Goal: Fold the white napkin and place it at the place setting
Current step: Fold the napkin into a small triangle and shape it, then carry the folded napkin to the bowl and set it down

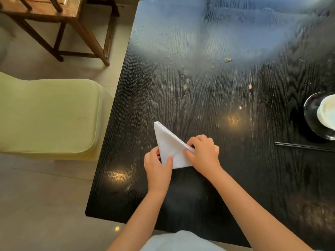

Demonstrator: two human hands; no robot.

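The white napkin lies on the dark wooden table near its front left corner, folded into a triangle whose tip points away and left. My left hand pinches the napkin's near left edge, thumb on top. My right hand grips the right corner, fingers curled over the fold. The place setting is at the far right edge: a black plate with a white bowl on it, and black chopsticks in front of it.
A pale green chair stands left of the table. A brown wooden chair stands farther back on the grey floor. Small crumbs lie on the table's middle.
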